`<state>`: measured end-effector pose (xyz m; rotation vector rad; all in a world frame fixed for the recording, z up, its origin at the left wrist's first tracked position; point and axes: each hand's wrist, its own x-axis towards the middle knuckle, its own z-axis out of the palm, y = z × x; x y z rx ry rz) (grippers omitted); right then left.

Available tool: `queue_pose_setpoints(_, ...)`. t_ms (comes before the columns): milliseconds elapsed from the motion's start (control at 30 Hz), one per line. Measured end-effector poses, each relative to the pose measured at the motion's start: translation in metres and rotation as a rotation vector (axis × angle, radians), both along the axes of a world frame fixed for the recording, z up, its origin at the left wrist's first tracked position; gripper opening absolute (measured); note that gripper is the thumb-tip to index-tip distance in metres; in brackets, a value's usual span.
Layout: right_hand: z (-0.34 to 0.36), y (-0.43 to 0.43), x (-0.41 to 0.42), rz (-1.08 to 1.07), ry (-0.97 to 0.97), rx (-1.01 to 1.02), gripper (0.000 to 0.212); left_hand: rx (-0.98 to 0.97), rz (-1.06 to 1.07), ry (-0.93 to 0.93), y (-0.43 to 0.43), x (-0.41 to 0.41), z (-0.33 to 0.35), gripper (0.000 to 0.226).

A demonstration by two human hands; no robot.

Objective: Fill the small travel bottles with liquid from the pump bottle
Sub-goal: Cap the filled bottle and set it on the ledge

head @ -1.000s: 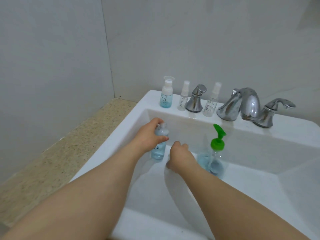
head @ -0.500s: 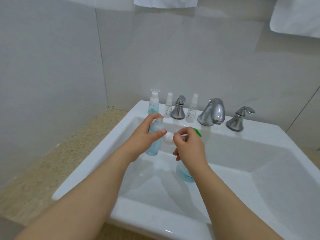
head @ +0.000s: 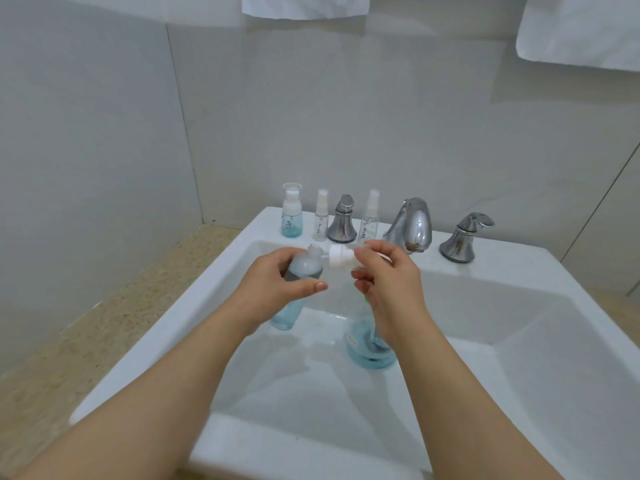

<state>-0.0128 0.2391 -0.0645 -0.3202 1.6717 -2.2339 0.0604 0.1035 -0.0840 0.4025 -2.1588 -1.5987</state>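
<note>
– Three small bottles on the sink's back ledge?
– Yes. Blue-liquid bottle at the left end, clear cap on. First spray bottle just left of the left tap handle, second spray bottle just right of it. Then the spout and the right tap handle.
– Room?
– Grey tiled walls w/ a corner at left. Speckled beige surface runs along the sink's left side. Two white towels hang at the top edge, only the bottoms showing.
– Hands?
– Both over the basin. Left hand has its fingers curled round an open travel bottle, part full of pale blue liquid, neck bare and tilted a bit toward the right hand. That hand pinches a white pump cap betw. thumb and fingertips, held sideways just beside the neck. Can't tell if they touch.
– Pump bottle?
– Pump bottle stands in the basin, blue liquid at the bottom. Right hand and wrist are in front of its upper part, so the head is hidden.
</note>
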Motion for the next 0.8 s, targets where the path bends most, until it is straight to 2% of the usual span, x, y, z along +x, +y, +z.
queue_pose_setpoints(167,0.003,0.002,-0.001,-0.041,-0.027,-0.091,0.011,-0.051,-0.002,-0.015,-0.008,0.000,-0.003,0.032)
queue_pose_setpoints(367,0.006,0.004,0.001,0.004,0.094,-0.031,0.017,-0.392,-0.013,-0.133,-0.010,0.002,-0.003,0.041)
queue_pose_setpoints(467,0.008,0.008,-0.001,0.034,0.136,0.014,0.020,-0.502,-0.038,-0.145,-0.009,0.003,0.000,0.045)
queue_pose_setpoints(600,0.010,0.013,-0.002,0.100,0.192,0.107,0.026,-0.552,-0.084,-0.172,-0.008,0.003,0.001,0.046)
queue_pose_setpoints(800,0.008,0.014,-0.003,0.167,0.202,0.160,0.025,-0.613,-0.062,-0.228,-0.009,0.002,-0.001,0.049)
